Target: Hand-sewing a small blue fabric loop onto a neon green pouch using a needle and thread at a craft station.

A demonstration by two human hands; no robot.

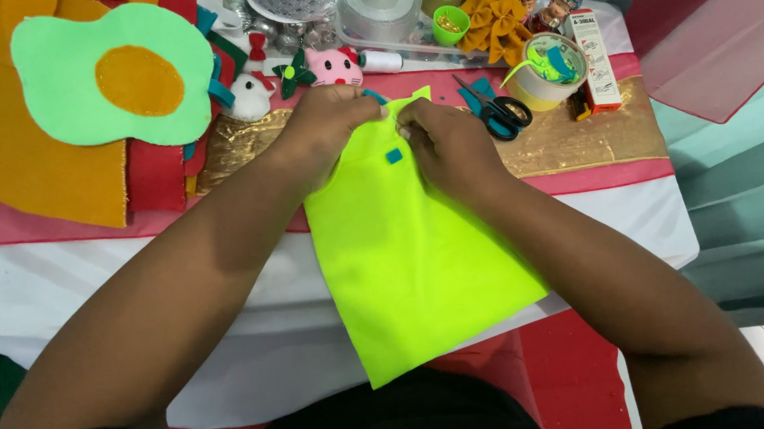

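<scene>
A sheet of neon yellow-green felt (411,257) lies across the table and hangs toward my lap. My left hand (328,121) pinches its top edge. My right hand (444,140) grips the same edge just beside it, fingertips nearly touching the left. A small teal square (393,155) sits on the felt right below my hands. What my fingertips hold besides the felt is hidden.
Black-handled scissors (499,110) lie just right of my hands. A round tub of scraps (550,76), a small box (595,60), tape rolls (378,7) and felt toys (333,67) crowd the back. A green and orange felt shape (117,76) lies on orange cloth (35,183) at left.
</scene>
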